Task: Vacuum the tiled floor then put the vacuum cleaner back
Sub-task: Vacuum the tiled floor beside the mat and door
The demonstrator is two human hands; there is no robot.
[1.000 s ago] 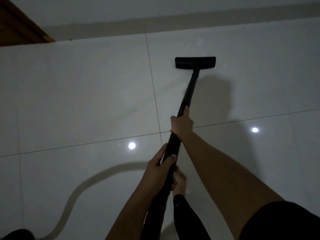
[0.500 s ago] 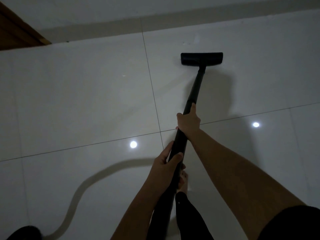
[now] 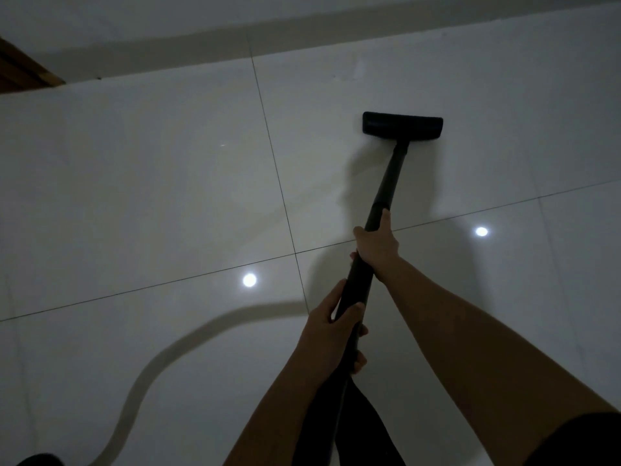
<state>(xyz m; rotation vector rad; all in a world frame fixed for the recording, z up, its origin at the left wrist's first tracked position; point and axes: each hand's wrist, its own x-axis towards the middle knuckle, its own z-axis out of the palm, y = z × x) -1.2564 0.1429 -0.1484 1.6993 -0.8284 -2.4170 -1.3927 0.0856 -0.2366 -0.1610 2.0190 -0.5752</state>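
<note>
A black vacuum wand (image 3: 389, 178) slants up from my hands to its flat black floor head (image 3: 402, 124), which lies on the glossy white tiled floor (image 3: 134, 196). My right hand (image 3: 376, 243) grips the wand higher up, thumb lying along it. Lower down, my left hand (image 3: 331, 334) holds the same wand with fingers wrapped round it. A pale hose (image 3: 174, 351) curves over the tiles to the lower left, where a dark shape (image 3: 37, 460), perhaps the vacuum body, shows at the frame's edge.
A wall with a pale skirting band (image 3: 302, 26) runs along the top. A brown wooden door or frame (image 3: 20, 68) stands at the upper left. Two ceiling-light reflections (image 3: 249, 280) shine on the tiles. My dark-clad leg (image 3: 363, 428) is below the hands.
The floor head has slid to the right and slightly back toward me across the tile, and both hands shifted right with the wand. Grips are unchanged.
</note>
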